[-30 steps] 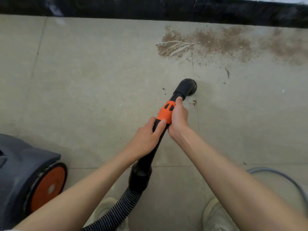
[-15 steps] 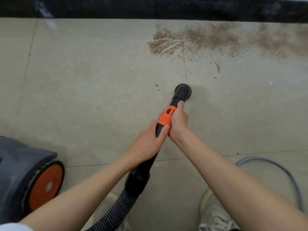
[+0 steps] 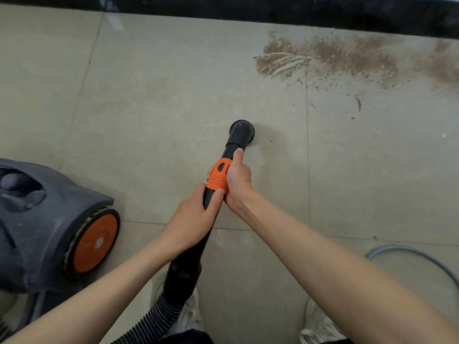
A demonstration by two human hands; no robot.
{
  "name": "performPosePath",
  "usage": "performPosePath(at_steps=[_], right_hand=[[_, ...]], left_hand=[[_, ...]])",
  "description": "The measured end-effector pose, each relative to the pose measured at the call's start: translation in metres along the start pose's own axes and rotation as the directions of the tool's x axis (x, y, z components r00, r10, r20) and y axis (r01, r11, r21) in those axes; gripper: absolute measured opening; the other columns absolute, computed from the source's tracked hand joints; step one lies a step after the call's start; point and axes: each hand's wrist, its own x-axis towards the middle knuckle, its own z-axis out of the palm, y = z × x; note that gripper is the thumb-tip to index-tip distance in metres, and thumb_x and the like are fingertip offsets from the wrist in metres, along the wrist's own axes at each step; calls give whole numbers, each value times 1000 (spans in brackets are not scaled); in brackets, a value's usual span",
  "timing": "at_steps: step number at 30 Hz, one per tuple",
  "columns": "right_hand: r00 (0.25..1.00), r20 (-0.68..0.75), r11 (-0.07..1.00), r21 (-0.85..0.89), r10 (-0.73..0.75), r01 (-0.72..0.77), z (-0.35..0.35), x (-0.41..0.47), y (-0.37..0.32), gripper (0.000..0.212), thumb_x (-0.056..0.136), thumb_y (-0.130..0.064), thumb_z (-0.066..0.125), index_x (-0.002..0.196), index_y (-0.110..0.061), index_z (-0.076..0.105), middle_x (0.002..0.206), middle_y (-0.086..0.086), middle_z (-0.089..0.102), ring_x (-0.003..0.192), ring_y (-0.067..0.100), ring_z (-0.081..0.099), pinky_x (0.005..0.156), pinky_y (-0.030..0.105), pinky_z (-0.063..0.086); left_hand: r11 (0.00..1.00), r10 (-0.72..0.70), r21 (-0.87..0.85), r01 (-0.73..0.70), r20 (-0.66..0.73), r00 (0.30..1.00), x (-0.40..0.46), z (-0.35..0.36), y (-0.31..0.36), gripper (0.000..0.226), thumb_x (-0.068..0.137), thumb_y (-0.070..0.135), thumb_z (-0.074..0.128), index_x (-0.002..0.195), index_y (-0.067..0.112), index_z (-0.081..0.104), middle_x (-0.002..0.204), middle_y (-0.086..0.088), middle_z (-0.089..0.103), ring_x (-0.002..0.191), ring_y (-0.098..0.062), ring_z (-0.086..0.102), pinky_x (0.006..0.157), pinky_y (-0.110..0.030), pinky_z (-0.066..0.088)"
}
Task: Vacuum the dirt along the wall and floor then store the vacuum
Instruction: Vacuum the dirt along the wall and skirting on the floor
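A: Right hand point(image 3: 237, 178) gripped the orange collar point(image 3: 218, 177); left hand point(image 3: 196, 217) wrapped the vacuum wand point(image 3: 211, 202) just behind.
B: Wand: probably rigid, light. Nozzle point(image 3: 242, 132) on floor ahead; dirt point(image 3: 335, 58) well beyond.

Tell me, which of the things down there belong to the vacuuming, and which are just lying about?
Part of the job:
- nozzle on the floor tile
- wand, gripped by the left hand and right hand
- ribbed hose
- vacuum body
- brown dirt beside the dark wall base

Just there:
- grey cable, bottom right
- white shoes
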Motion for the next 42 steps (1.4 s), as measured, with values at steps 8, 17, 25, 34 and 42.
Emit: performPosePath(at_steps=[8,17,25,34,42], right_hand=[[966,202,975,-186,163,-125,51,-15,11,52,104,-44,30,78,-2,46,65,14,51,55,23,50,54,33,47],[935,252,950,-251,249,-186,56,-28,30,56,104,-47,28,72,-3,44,64,12,49,55,23,48,56,33,45],[997,-6,995,-50,81,-82,-14,-20,-7,56,104,-47,29,70,-5,45,56,10,50,49,22,49,50,32,45],[995,-73,996,60,74,-69,-35,-6,-40,55,103,-48,32,74,-4,47,61,11,50,52,24,50,51,34,44],[978,159,981,-159,132,-107,20,13,-65,46,105,-37,36,128,1,48,83,13,57,67,24,57,69,41,50]], left_hand=[[992,-124,-1,128,-255,959,-14,-22,-24,33,95,48,35,95,17,43,77,-4,54,78,-30,52,63,-36,33],[986,-164,-30,163,-304,938,-36,-22,-38,29,94,49,35,86,21,41,74,-2,52,79,-30,51,62,-37,32],[999,5,37,-3,-33,999,-14,12,2,34,94,49,37,94,16,47,72,-3,58,69,-18,56,57,-28,37],[995,56,87,-58,24,998,12,28,31,35,95,50,33,95,17,45,77,-3,56,74,-25,52,62,-33,34],[998,-59,-3,59,-172,983,48,-4,21,37,99,47,28,99,13,45,87,-4,53,84,-26,48,68,-33,29]])
